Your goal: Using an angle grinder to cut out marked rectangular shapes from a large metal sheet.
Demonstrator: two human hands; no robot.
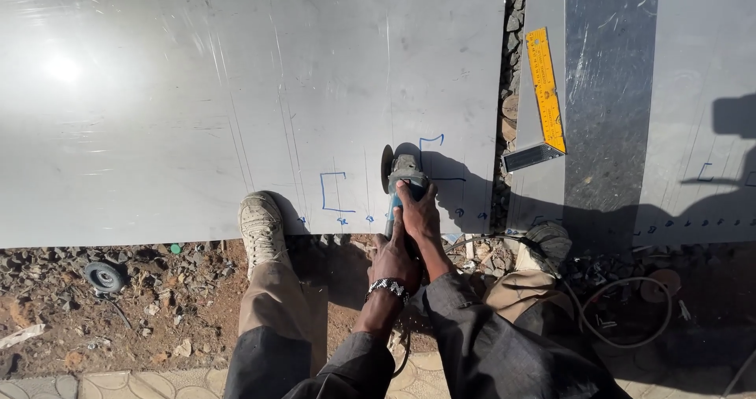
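- Fingers of the right hand wrap closed over the head of a blue angle grinder, just below the centre of the frame.
- Left hand, wearing a beaded bracelet, is closed round the grinder's body right behind it.
- Grinder's disc stands on edge on a large metal sheet, near the sheet's lower edge, between two blue pen marks.
- Sheet fills the upper left and centre; its bare surface runs wide open above and to the left of the grinder.
- A shoe rests on the sheet's lower edge, left of the hands.
- A yellow square ruler lies on a second sheet at upper right, across a narrow gravel gap.
- Stony dirt ground lies below the sheets.
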